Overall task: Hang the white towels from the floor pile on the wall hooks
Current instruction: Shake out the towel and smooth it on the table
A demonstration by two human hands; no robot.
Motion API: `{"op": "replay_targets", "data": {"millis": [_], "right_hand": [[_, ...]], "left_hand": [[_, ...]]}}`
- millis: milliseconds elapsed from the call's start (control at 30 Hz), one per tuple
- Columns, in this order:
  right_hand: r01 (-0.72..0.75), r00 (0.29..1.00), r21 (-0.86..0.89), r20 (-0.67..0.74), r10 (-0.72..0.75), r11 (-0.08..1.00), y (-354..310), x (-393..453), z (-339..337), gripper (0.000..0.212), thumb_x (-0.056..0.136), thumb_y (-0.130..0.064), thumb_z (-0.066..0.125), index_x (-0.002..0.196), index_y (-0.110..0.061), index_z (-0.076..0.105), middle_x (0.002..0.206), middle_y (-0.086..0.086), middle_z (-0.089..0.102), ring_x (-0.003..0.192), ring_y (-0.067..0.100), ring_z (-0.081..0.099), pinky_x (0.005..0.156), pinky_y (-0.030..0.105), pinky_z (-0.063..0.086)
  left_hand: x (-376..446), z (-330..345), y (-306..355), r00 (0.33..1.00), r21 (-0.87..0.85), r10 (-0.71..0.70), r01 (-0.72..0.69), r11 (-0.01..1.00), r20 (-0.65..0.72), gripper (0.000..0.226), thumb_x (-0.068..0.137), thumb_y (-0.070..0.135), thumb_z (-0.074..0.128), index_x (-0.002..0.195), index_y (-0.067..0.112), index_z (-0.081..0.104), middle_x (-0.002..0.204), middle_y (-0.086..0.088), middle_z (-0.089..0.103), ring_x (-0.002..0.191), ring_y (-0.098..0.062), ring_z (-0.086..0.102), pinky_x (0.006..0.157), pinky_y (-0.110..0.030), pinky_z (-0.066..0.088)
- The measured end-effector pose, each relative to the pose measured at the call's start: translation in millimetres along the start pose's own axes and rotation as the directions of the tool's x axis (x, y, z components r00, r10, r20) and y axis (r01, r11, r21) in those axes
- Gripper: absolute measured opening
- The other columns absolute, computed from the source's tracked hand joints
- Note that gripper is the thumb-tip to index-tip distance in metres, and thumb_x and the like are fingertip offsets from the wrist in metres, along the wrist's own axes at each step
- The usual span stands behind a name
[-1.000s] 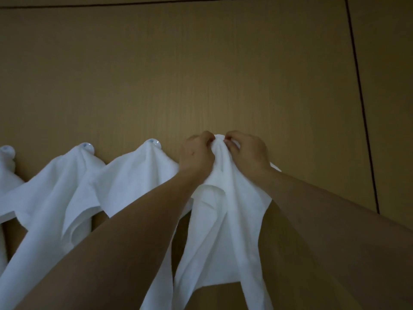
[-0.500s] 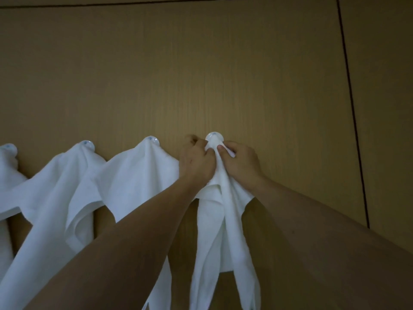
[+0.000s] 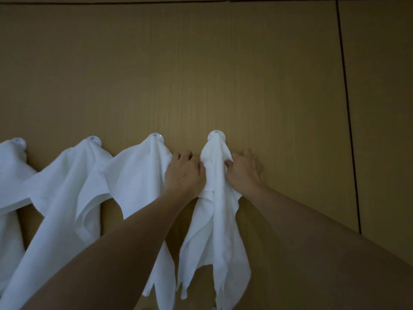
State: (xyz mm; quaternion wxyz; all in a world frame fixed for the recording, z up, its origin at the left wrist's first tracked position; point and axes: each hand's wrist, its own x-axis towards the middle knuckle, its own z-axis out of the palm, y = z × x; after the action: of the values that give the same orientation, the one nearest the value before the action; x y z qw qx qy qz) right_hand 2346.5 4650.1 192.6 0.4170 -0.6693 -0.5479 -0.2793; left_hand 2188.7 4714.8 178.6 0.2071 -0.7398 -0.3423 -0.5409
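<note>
Fingers of the left hand [image 3: 185, 173] and right hand [image 3: 243, 170] are curled into the rightmost towel [image 3: 215, 220], which is draped over the rightmost hook [image 3: 216, 135] on the wall [image 3: 201, 74].

Dim, even light on a tan wood-grain panelled wall [image 3: 201, 63]; dark seams [image 3: 348, 130] run along the top and down the right.

One head-worn camera faces the wooden wall [image 3: 201, 63] squarely from close, arm's reach.
</note>
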Motion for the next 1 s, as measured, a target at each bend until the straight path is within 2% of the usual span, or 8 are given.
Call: {"op": "replay_targets", "data": {"millis": [100, 167, 267, 400, 500, 600, 800, 1000], "right_hand": [[-0.013, 1.0, -0.072, 0.027, 0.015, 0.997, 1, -6, -1, 0.035, 0.103, -0.037, 0.038, 0.112, -0.014, 0.063, 0.115, 0.009, 0.056, 0.108, 0.027, 0.052, 0.095, 0.041, 0.042], [-0.023, 0.999, -0.079, 0.037, 0.026, 0.997, 0, -9, -1, 0.035, 0.104, -0.036, 0.037, 0.115, -0.015, 0.063, 0.116, 0.009, 0.058, 0.111, 0.028, 0.053, 0.096, 0.041, 0.041], [-0.044, 0.997, -0.097, 0.061, 0.05, 0.994, -3, -11, -2, 0.032, 0.104, -0.036, 0.037, 0.113, -0.017, 0.062, 0.114, 0.007, 0.058, 0.109, 0.026, 0.054, 0.097, 0.043, 0.043], [-0.082, 0.994, -0.095, 0.064, 0.088, 0.992, -5, -16, -5, 0.03, 0.103, -0.035, 0.038, 0.107, -0.018, 0.062, 0.108, 0.005, 0.061, 0.101, 0.025, 0.057, 0.091, 0.041, 0.046], [-0.113, 0.992, -0.102, 0.051, 0.119, 0.988, -4, -21, -9, 0.032, 0.102, -0.038, 0.04, 0.111, -0.016, 0.061, 0.111, 0.007, 0.06, 0.106, 0.027, 0.055, 0.092, 0.041, 0.044], [-0.139, 0.989, -0.081, 0.037, 0.142, 0.987, -5, -26, -15, 0.039, 0.099, -0.042, 0.044, 0.123, -0.013, 0.056, 0.12, 0.01, 0.058, 0.113, 0.029, 0.052, 0.095, 0.042, 0.041], [-0.121, 0.992, -0.135, 0.007, 0.123, 0.983, -15, -39, -31, 0.055, 0.096, -0.043, 0.049, 0.143, -0.017, 0.039, 0.133, 0.012, 0.05, 0.123, 0.031, 0.045, 0.1, 0.044, 0.037], [-0.074, 0.996, -0.201, 0.032, 0.082, 0.977, -33, -61, -46, 0.048, 0.096, -0.04, 0.047, 0.139, -0.02, 0.044, 0.141, 0.008, 0.045, 0.129, 0.029, 0.038, 0.103, 0.044, 0.033]], "left_hand": [[-4, 3, -2, 0.997, -0.004, -0.068, 0.069, 0.998, 0.047, 0.028, 0.101, 0.028, 0.038, 0.081, 0.015, 0.054, 0.086, 0.001, 0.053, 0.081, -0.017, 0.049, 0.068, -0.029, 0.039], [-3, 3, -1, 0.99, 0.019, -0.106, 0.105, 0.994, 0.092, 0.028, 0.103, 0.03, 0.036, 0.08, 0.018, 0.049, 0.077, 0.002, 0.051, 0.072, -0.015, 0.049, 0.065, -0.028, 0.036], [-4, -1, 5, 0.987, 0.037, -0.12, 0.116, 0.993, 0.11, 0.029, 0.103, 0.027, 0.036, 0.08, 0.018, 0.05, 0.07, 0.006, 0.046, 0.071, -0.014, 0.05, 0.063, -0.026, 0.036], [-5, -7, 12, 0.982, 0.024, -0.145, 0.143, 0.989, 0.124, 0.02, 0.101, 0.021, 0.039, 0.103, 0.011, 0.057, 0.091, -0.002, 0.053, 0.085, -0.016, 0.047, 0.07, -0.028, 0.038], [-10, -14, 14, 0.98, -0.042, -0.168, 0.173, 0.984, 0.104, 0.032, 0.102, 0.028, 0.039, 0.125, 0.01, 0.053, 0.115, -0.008, 0.058, 0.103, -0.021, 0.053, 0.082, -0.034, 0.047], [-17, -23, 16, 0.979, -0.069, -0.175, 0.183, 0.981, 0.108, 0.043, 0.102, 0.035, 0.039, 0.136, 0.01, 0.047, 0.128, -0.009, 0.056, 0.115, -0.024, 0.053, 0.094, -0.039, 0.047], [-28, -42, 19, 0.99, -0.065, -0.089, 0.096, 0.993, 0.109, 0.042, 0.101, 0.035, 0.04, 0.135, 0.011, 0.048, 0.131, -0.008, 0.054, 0.116, -0.023, 0.051, 0.095, -0.036, 0.045], [-40, -63, 22, 0.992, -0.057, -0.009, 0.017, 0.998, 0.127, 0.04, 0.1, 0.033, 0.044, 0.133, 0.013, 0.052, 0.138, -0.008, 0.052, 0.123, -0.025, 0.048, 0.099, -0.04, 0.046]]}}
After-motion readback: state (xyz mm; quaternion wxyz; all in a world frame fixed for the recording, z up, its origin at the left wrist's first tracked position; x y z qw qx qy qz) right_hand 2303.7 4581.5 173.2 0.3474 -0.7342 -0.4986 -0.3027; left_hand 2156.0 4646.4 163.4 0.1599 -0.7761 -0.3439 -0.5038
